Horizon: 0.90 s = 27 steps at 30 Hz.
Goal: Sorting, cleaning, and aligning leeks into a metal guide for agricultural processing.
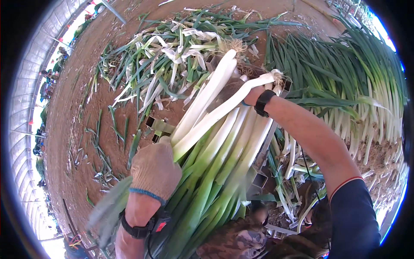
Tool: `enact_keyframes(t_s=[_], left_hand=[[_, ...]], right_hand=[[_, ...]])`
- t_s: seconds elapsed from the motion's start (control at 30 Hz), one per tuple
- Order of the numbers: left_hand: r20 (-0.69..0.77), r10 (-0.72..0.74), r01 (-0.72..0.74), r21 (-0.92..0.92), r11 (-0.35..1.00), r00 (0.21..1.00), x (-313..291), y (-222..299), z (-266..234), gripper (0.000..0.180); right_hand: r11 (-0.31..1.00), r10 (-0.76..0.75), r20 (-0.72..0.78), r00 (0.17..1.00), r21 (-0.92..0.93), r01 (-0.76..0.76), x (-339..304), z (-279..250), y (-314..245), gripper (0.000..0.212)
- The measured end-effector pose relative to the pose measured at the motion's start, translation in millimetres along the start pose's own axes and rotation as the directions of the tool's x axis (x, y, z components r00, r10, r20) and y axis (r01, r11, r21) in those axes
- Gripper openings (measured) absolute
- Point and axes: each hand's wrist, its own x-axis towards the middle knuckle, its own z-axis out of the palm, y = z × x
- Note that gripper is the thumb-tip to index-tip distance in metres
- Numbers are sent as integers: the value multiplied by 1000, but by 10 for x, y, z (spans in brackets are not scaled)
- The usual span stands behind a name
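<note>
My left hand [156, 167], in a beige knit glove with a blue cuff, is closed around a leek [215, 113]. Its white shaft slants up to the right and ends in roots beside my right wrist. My right hand [225, 91] reaches behind this shaft, near the root end of the leeks; it is blurred and its fingers are partly covered. Another pair of thick white leeks [211, 93] lies close on the left. Beneath both arms a row of leeks [215, 166] rests on a metal frame [259, 178], green leaves toward me.
A heap of leaf trimmings [172, 60] covers the ground at the far left. Many untrimmed leeks [340, 82] with roots are piled at the right. Camouflage-patterned cloth [237, 239] shows at the bottom edge. Loose green scraps [101, 151] are scattered on the brown ground.
</note>
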Motion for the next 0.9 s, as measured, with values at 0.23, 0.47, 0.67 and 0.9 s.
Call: enact_keyframes(t_s=[0.23, 0.47, 0.67, 0.9], left_hand=[[-164, -67, 90, 133, 987, 984, -143, -162, -425, 30], [-170, -98, 137, 232, 963, 981, -195, -209, 151, 32], [-172, -69, 87, 99, 991, 983, 140, -124, 574, 22], [-169, -97, 103, 29, 994, 981, 456, -58, 629, 24]], right_hand=[[961, -262, 65, 963, 110, 254, 28, -296, -241, 100], [884, -438, -8, 899, 179, 432, -38, -494, -434, 85], [875, -384, -61, 921, 294, 384, 106, -138, -295, 72], [901, -276, -293, 915, 252, 352, -59, -264, -295, 63]])
